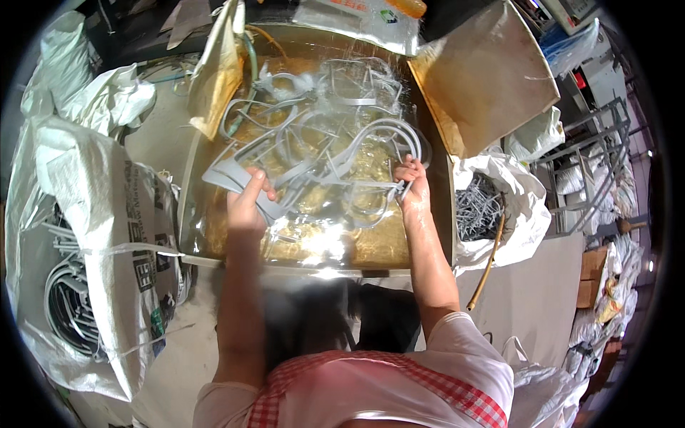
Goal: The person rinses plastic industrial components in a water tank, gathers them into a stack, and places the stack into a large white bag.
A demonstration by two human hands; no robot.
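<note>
My left hand (247,202) is closed on the broad flat end of some grey plastic moulded parts (227,175), thumb on top. My right hand (414,182) grips a thin bar of grey plastic, beside the curved bands (391,126) that arch above it. The pieces between my hands form a tangle of bands and thin rods; I cannot tell which are joined. They are over a metal tank (187,214) of yellowish water (307,246). More grey curved parts (285,85) lie farther back in the tank, where water splashes down.
Stained panels (485,78) flank the tank's far side. Left stands a big white woven sack (107,207) with grey curved parts (71,307). Right, another white sack (528,196) holds grey plastic scraps (478,210), with a bamboo-like stick (487,267) against it. A metal rack (592,164) stands beyond.
</note>
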